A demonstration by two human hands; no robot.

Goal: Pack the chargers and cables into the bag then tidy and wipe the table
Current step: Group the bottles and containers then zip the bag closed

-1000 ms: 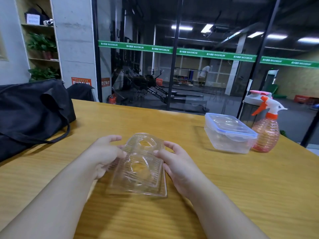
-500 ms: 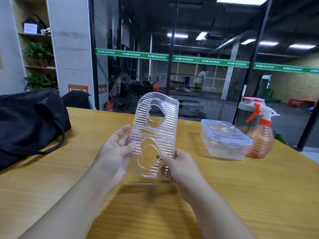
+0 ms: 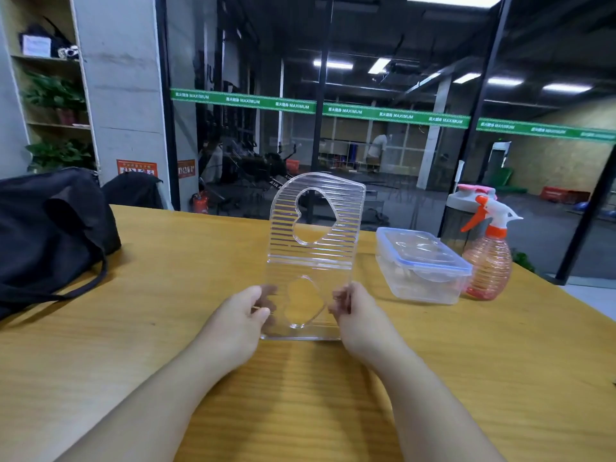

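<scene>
holding the clear plastic tray (image 3: 313, 258) upright by its lower corners, my left hand (image 3: 238, 320) and right hand (image 3: 358, 320) each pinch an edge, long axis vertical above the surface (image 3: 166, 328). the black bag (image 3: 50, 235) lies well left of the tray, nearer my left hand; the lidded box (image 3: 421, 270) sits to the tray's right.

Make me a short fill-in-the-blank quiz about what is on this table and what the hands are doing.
1. Both hands, left and right, hold the clear ribbed plastic tray by its ____ end.
2. The pink spray bottle has an ____ trigger.
3. The clear lidded plastic box stands to the ____ of that bottle.
4. The black fabric bag lies on the ____ side of the wooden table.

Missing words: lower; orange; left; left
</scene>
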